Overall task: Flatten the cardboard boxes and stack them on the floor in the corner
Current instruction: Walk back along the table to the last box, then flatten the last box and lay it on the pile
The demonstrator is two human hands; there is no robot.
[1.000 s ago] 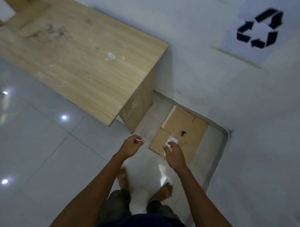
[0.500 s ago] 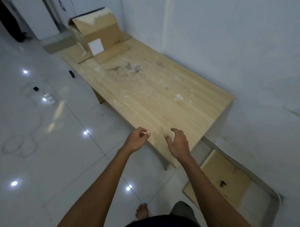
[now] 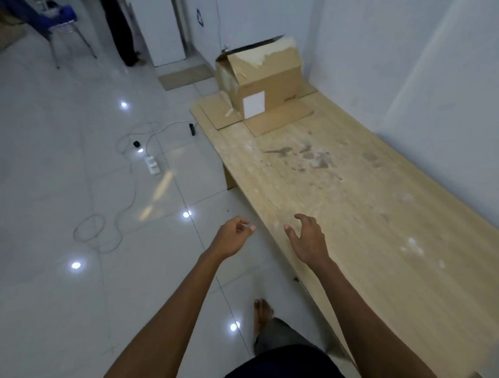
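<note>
Hovering loosely spread, left grip (image 3: 235,233) and right grip (image 3: 308,243) are well apart from cardboard box (image 3: 264,82).

One box left on the table.
We see the cardboard box (image 3: 263,83) at the wooden table's (image 3: 355,209) far end: unflattened, flaps splayed flat, torn top, white label facing us.

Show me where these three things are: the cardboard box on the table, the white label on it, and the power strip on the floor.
cardboard box (image 3: 277,75): head view, on its brown long side.
white label (image 3: 254,104): head view, middle of the label.
power strip (image 3: 153,165): head view, on its white body.
</note>
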